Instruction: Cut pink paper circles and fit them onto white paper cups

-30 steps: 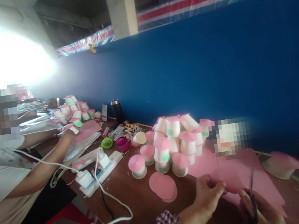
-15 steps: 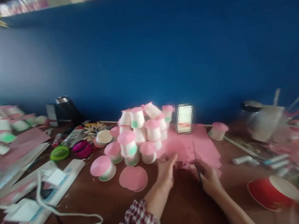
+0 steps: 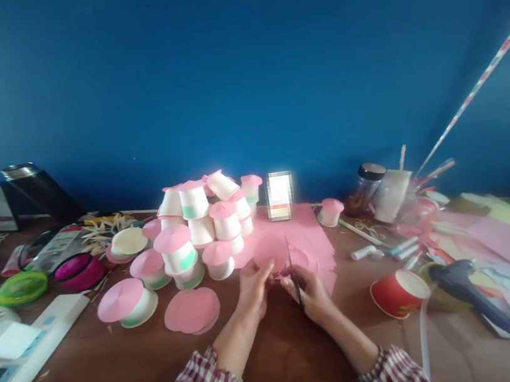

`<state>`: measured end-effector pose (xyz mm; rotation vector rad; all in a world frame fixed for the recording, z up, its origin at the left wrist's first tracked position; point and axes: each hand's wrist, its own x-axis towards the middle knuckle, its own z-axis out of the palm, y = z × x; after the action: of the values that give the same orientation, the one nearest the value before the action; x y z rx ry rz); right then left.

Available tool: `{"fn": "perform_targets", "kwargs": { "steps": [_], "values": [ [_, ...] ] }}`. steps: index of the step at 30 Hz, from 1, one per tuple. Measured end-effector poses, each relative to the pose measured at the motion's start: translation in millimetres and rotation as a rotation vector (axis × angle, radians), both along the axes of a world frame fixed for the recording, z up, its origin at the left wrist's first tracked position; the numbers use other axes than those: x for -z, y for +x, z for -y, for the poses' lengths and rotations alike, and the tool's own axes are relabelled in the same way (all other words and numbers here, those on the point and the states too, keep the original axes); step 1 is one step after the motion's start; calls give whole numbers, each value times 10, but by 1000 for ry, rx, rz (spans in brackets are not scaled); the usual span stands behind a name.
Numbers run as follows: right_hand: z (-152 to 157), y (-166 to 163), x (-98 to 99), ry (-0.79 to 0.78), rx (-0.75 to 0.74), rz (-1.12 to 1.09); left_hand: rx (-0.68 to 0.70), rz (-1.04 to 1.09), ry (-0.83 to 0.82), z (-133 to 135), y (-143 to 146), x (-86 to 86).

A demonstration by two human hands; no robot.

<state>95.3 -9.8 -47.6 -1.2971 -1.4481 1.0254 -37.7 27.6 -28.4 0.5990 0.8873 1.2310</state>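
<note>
My left hand pinches the edge of a pink paper sheet that lies on the brown table. My right hand is closed round a pair of scissors, whose blades point up into the paper. Both hands sit close together at the table's middle. Just left of them lies a small pile of cut pink paper circles. Behind the hands stands a heap of white paper cups with pink tops.
A red paper cup lies on its side at the right, beside a black glue gun. A jar, pens and pink sheets crowd the far right. Green and magenta tape rolls, a white power strip and a cable lie left.
The view has swung right and down; the co-worker at the left is out of view. My hands, with paper and scissors, now sit in the middle of the picture.
</note>
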Motion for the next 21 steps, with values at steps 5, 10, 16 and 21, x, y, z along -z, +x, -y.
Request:
{"fn": "perform_targets", "kwargs": {
  "steps": [5,10,16,21],
  "values": [
    [-5,11,-12,25,10,14,67,38,3,11,15,47],
    [8,-1,-71,30,13,-30,21,68,-24,-30,1,78],
    [35,9,-179,55,181,-196,-76,174,-107,-98,-33,76],
    [11,121,-222,185,453,-341,-93,226,-123,-99,-43,57]
  ]
}}
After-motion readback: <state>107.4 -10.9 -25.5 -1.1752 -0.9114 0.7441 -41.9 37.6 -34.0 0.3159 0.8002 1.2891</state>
